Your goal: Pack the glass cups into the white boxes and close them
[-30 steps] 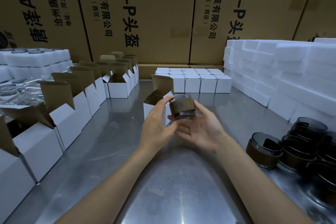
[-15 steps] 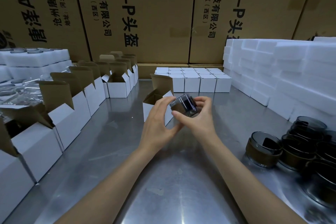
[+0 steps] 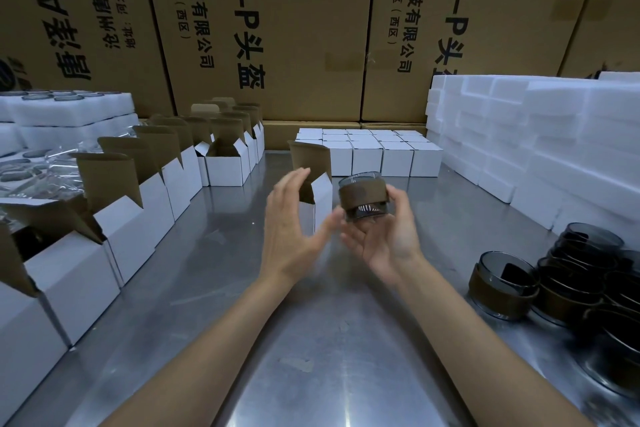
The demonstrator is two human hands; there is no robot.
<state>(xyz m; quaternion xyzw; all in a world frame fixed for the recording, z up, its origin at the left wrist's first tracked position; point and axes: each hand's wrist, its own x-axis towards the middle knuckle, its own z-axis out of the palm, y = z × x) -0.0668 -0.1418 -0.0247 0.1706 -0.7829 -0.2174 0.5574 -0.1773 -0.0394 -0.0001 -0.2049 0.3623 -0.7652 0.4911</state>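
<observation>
— Fingers (image 3: pixel 393 196) of right hand (image 3: pixel 388 239) curled round smoky glass cup (image 3: pixel 363 196), upright above steel table (image 3: pixel 311 340).
— Left hand (image 3: pixel 294 222)?
— Loosely spread, holding nothing, at nine o'clock of cup, before open white box (image 3: pixel 320 204).

R hand (image 3: pixel 388 239) holds glass cup (image 3: pixel 363 196) upright beside open white box (image 3: pixel 317 198); L hand (image 3: pixel 292 229) open, on steel table (image 3: pixel 311 340).

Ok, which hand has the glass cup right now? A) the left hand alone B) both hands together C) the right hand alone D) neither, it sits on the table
C: the right hand holds the glass cup in its fingers above the table, beside the open white box, while the left hand is spread open and clear of the cup.
</observation>
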